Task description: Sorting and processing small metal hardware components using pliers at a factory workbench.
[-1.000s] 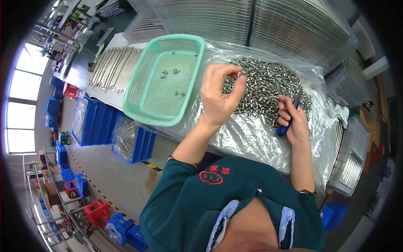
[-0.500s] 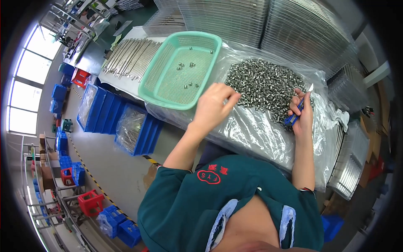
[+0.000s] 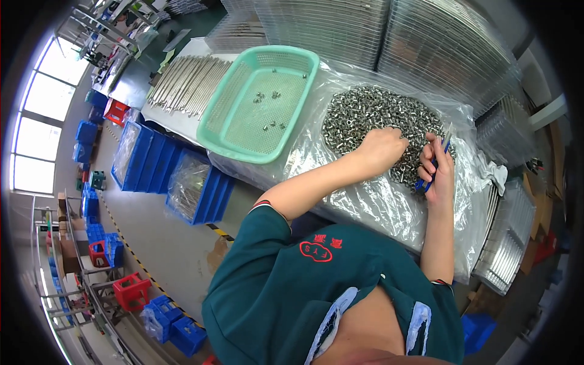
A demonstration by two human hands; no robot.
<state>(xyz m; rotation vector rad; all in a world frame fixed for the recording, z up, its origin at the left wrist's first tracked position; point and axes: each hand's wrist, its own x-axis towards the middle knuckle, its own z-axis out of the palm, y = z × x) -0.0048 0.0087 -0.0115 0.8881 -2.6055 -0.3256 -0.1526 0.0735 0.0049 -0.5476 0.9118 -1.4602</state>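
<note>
My left hand is over the pile of small metal sleeves, its fingers curled together at the pile's near side. Whatever may be between those fingertips is hidden. At the pile's right edge, my right hand is closed round a slim blue-handled tool. A pointed silver end of the tool sticks up past the fingers; its exact kind does not show. Left of the pile stands a mint-green perforated plastic basket, with several loose metal sleeves scattered on its floor.
Clear plastic sheeting covers the table under the pile. Thin metal rods lie in a row left of the basket. Stacked clear trays rise behind the pile. Blue bins stand off the table's left side.
My left hand has moved right, from beside the basket to the pile of sleeves. My right hand stays near the pile's right edge with the blue-handled tool, now tilted slightly differently.
</note>
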